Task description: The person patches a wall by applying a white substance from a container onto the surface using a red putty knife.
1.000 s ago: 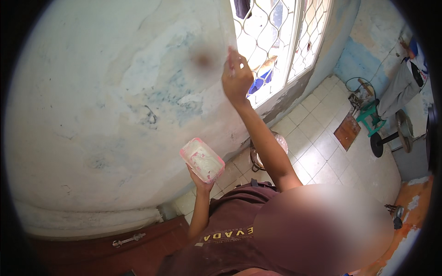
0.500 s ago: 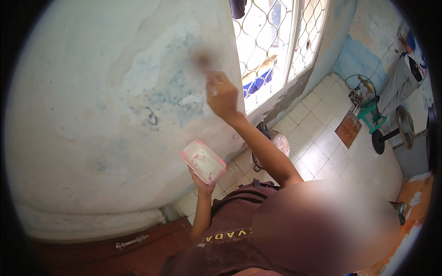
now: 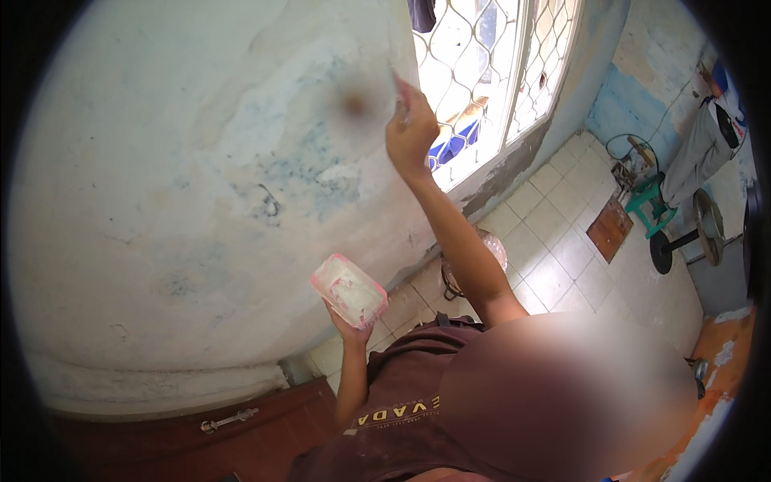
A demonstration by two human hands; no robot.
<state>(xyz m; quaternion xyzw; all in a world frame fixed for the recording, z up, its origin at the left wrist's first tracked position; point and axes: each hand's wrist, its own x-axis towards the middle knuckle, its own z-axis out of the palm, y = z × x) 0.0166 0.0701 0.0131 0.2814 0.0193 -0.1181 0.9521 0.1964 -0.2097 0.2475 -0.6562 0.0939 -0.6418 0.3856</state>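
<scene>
From below, my left hand point(image 3: 351, 329) grips a shallow pink plastic tub point(image 3: 351, 291) holding a white paste, with pink showing along its rim. It is held out in front of the patchy wall point(image 3: 161, 161). My right hand point(image 3: 413, 132) is raised where that wall meets the window. Its fingers are closed around a small, thin pinkish tool point(image 3: 399, 90), seen nearly edge-on, whose exact kind I cannot make out. Whether the tool touches the wall is unclear.
A barred window point(image 3: 474, 72) is beside my right hand. A bucket-like container point(image 3: 491, 247) stands on the tiled floor behind my right forearm. Farther right are a green stool point(image 3: 650, 201), a pedestal fan point(image 3: 687, 233), a brown board point(image 3: 610, 230) and another person's grey-trousered legs point(image 3: 700, 153).
My right hand has moved up and to the right, from over the wall to the window's edge. The tub in my left hand has shifted slightly left and down.
</scene>
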